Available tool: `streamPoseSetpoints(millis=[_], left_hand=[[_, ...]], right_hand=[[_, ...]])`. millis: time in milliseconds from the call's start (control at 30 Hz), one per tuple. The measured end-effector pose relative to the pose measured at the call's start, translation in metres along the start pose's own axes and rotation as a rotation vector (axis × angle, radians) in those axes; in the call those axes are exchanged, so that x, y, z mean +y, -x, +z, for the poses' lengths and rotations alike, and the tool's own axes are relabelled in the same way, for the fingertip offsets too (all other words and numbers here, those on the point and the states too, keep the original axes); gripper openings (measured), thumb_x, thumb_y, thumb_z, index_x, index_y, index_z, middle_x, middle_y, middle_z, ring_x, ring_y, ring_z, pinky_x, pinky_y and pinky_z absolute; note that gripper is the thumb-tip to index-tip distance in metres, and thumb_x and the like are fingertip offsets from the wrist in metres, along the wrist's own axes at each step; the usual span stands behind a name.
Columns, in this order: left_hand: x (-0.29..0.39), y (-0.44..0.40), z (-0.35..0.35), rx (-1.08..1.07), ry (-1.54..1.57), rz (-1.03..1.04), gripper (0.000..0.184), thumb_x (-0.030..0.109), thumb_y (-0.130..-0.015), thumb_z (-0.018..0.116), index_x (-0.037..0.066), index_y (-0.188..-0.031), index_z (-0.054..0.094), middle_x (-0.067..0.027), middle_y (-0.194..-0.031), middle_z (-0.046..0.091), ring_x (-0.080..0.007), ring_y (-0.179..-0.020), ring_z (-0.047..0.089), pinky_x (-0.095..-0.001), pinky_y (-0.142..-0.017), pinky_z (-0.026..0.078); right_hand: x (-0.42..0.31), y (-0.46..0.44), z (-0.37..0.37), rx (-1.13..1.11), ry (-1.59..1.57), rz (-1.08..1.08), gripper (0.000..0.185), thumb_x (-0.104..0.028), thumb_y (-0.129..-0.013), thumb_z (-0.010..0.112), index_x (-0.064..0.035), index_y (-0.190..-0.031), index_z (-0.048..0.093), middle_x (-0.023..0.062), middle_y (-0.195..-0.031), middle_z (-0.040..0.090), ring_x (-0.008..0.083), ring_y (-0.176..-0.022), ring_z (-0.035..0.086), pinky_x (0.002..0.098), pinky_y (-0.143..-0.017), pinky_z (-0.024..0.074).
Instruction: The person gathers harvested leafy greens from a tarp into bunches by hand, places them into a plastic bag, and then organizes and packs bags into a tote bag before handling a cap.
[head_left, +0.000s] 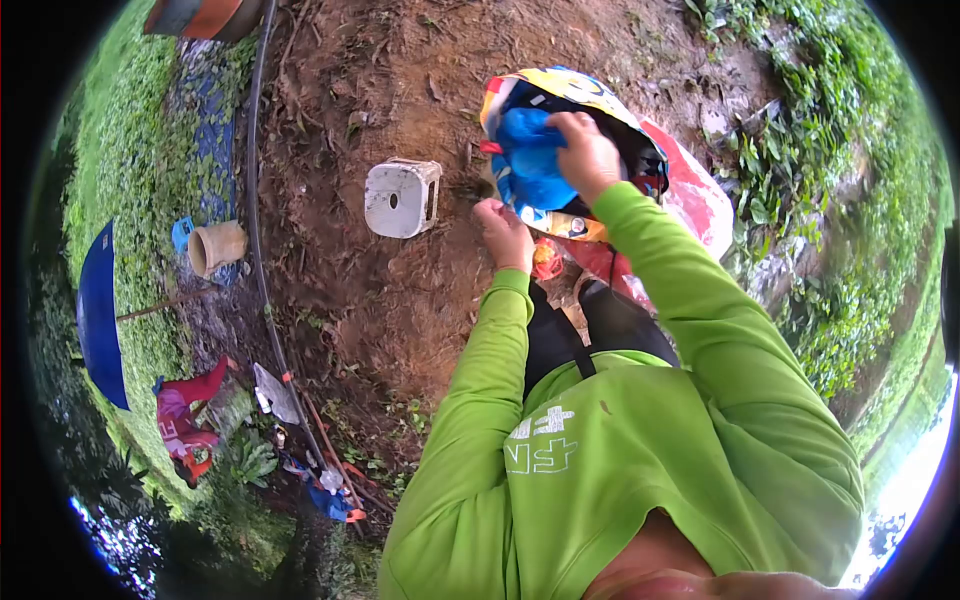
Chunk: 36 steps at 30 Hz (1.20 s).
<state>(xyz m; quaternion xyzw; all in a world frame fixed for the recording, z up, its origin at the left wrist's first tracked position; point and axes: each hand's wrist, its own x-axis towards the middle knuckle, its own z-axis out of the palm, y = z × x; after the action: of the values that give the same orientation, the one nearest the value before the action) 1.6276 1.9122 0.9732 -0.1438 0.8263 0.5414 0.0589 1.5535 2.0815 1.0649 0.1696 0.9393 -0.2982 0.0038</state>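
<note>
Multicoloured printed bag (577, 85), mouth gaping; crumpled bright-blue bundle (532, 160) inside opening, toward left in view.

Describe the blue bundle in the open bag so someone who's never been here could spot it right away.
On the bare brown soil, find the large printed bag beside the red plastic. In its open mouth, at the right hand, sits the blue bundle. Its plain, bright blue sets it apart from the bag's dark lining and multicoloured print.
</note>
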Motion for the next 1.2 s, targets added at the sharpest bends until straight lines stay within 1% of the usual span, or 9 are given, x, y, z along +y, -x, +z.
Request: streamPoseSetpoints(millis=[200,333,467,733,867,1000,1067,1100,1200], left_hand=[[-0.057,-0.016,0.008,-0.123,0.415,-0.260,0.058,0.001,-0.095,0.057,0.009,-0.149,0.037,-0.0086,-0.100,0.060,-0.0138,-0.070,0.059,-0.0280,-0.060,0.052],[-0.043,-0.030,0.008,-0.259,0.506,-0.475,0.039,0.033,-0.101,0.057,0.010,-0.132,0.055,-0.0046,-0.102,0.061,-0.0124,-0.069,0.057,-0.0225,-0.056,0.047],[0.029,-0.030,0.008,-0.124,0.230,-0.469,0.065,0.066,-0.093,0.053,0.004,-0.108,0.062,-0.0086,-0.096,0.064,-0.0215,-0.066,0.061,-0.0288,-0.055,0.051],[-0.013,-0.068,-0.007,-0.270,-0.782,-0.094,0.048,0.038,-0.095,0.044,-0.001,-0.099,0.070,-0.0301,-0.096,0.068,-0.0468,-0.092,0.066,-0.0563,-0.085,0.052],[0.037,-0.038,-0.046,-0.346,-0.495,-0.112,0.047,0.032,-0.092,0.048,-0.001,-0.122,0.064,-0.0302,-0.114,0.066,-0.0462,-0.110,0.061,-0.0513,-0.095,0.046],[-0.005,0.066,-0.120,-0.597,-0.367,0.007,0.083,0.045,-0.097,0.060,0.002,-0.158,0.023,-0.0278,-0.160,0.025,-0.0386,-0.148,0.028,-0.0443,-0.121,0.023],[0.003,0.144,-0.162,-0.702,-0.236,-0.521,0.088,0.050,-0.099,0.055,0.005,-0.160,0.012,-0.0282,-0.163,0.014,-0.0413,-0.150,0.021,-0.0492,-0.120,0.023],[-0.081,0.189,-0.180,-0.604,-0.651,-0.465,0.078,0.046,-0.098,0.058,0.005,-0.156,0.029,-0.0289,-0.152,0.040,-0.0388,-0.140,0.043,-0.0476,-0.112,0.037],[-0.136,0.252,-0.214,-1.002,-0.817,-0.642,0.071,0.044,-0.097,0.058,0.005,-0.152,0.036,-0.0283,-0.144,0.047,-0.0386,-0.132,0.049,-0.0471,-0.107,0.041]], right_hand=[[0.013,0.006,0.009,-0.272,0.002,-0.434,0.031,-0.007,-0.086,0.054,-0.0205,-0.111,0.066,0.0110,-0.111,0.063,0.0346,-0.100,0.067,0.0448,-0.084,0.0549],[0.059,0.018,-0.004,-0.479,0.302,-0.470,0.026,-0.013,-0.089,0.055,-0.0203,-0.111,0.067,0.0104,-0.112,0.063,0.0321,-0.098,0.068,0.0432,-0.084,0.0558],[0.038,0.014,-0.005,-0.334,0.340,-0.481,0.024,-0.014,-0.090,0.055,-0.0179,-0.108,0.070,0.0111,-0.114,0.064,0.0310,-0.097,0.069,0.0419,-0.082,0.0564],[0.021,0.028,0.013,-0.573,0.229,-0.198,0.050,-0.028,-0.086,0.068,-0.0154,-0.133,0.060,0.0213,-0.136,0.054,0.0425,-0.120,0.058,0.0470,-0.101,0.0483],[0.041,0.095,-0.084,-0.334,-0.182,-0.297,0.073,-0.040,-0.084,0.073,-0.0151,-0.147,0.047,0.0213,-0.157,0.036,0.0420,-0.146,0.032,0.0518,-0.117,0.0333],[0.126,0.278,-0.191,-0.383,-0.349,0.340,0.071,-0.044,-0.093,0.065,-0.0165,-0.153,0.041,0.0203,-0.164,0.018,0.0380,-0.152,0.019,0.0516,-0.120,0.0240],[0.158,0.378,-0.227,-0.368,-0.656,0.932,0.079,-0.066,-0.095,0.046,-0.0276,-0.160,0.023,0.0166,-0.167,-0.003,0.0418,-0.153,0.007,0.0647,-0.120,0.0112],[0.169,0.424,-0.227,-0.339,-0.826,1.240,0.085,-0.072,-0.093,0.042,-0.0307,-0.161,0.014,0.0110,-0.168,-0.007,0.0423,-0.153,0.005,0.0703,-0.118,0.0070],[0.199,0.533,-0.190,-0.535,-0.987,1.013,0.076,-0.060,-0.098,0.045,-0.0201,-0.159,0.025,0.0087,-0.168,0.006,0.0331,-0.152,0.017,0.0504,-0.122,0.0220]])
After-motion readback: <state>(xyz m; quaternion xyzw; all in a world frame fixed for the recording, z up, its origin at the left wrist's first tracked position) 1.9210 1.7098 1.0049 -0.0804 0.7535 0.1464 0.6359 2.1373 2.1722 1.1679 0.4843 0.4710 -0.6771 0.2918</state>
